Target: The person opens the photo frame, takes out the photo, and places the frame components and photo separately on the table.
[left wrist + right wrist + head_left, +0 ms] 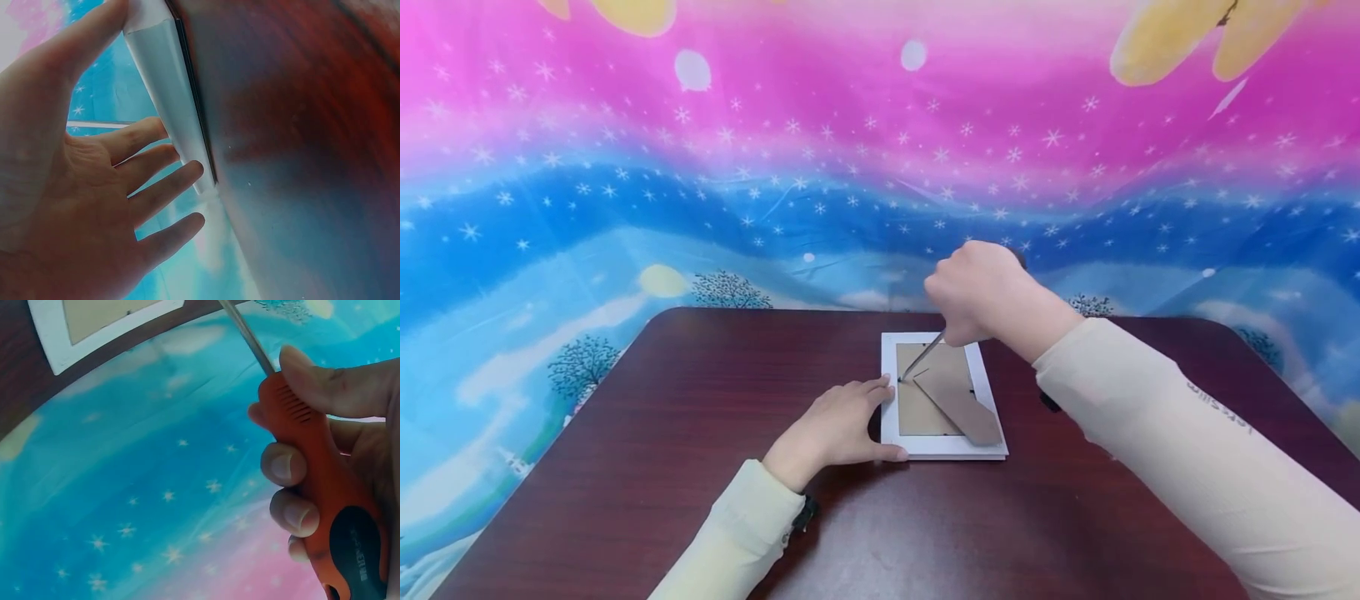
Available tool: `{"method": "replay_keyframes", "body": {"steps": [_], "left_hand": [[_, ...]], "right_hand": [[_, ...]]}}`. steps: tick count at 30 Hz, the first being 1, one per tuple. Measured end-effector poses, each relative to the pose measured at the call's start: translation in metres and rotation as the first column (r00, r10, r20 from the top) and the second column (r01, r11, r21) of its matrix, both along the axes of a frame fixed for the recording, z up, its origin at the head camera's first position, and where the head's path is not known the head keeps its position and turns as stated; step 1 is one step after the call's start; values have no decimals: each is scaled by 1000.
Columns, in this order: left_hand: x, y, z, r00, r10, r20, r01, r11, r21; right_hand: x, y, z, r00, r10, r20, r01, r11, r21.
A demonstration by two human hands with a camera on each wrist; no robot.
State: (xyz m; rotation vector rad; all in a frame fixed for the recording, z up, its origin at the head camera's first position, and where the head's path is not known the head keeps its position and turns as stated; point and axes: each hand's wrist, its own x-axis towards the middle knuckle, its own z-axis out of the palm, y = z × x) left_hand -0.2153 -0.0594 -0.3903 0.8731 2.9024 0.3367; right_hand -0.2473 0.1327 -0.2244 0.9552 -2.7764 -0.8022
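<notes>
A white picture frame lies face down on the table, its brown backing board showing. The easel stand slants across the board toward the near right corner. My right hand grips a screwdriver by its orange and black handle, fingers and thumb curled round it. The metal shaft slants down to the left edge of the backing, where its tip is beside a small dark tab. At the frame's left side my left hand rests with fingers extended, thumb at the near left corner and fingertips along the edge.
The dark reddish-brown table spreads around the frame. Behind it hangs a pink and blue cloth with snowflakes. More small dark tabs sit along the edges of the backing.
</notes>
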Motion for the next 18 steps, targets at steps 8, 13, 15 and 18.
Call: {"method": "replay_keyframes", "body": {"steps": [8,13,15,18], "left_hand": [[-1,0,-1,1000,-20,-10,20,999,-28],[0,-1,0,1000,-11,2,11,1000,-19],[0,-1,1,1000,-6,6,6,1000,-11],[0,0,1,1000,0,14,0,1000,-5]], "right_hand": [[-7,29,-11,1000,30,0,-30,994,-101],[-12,45,-17,999,31,24,-26,985,-170],[-14,51,-19,998,29,50,-18,979,-205],[-16,59,-23,996,28,90,-4,966,-257]]}}
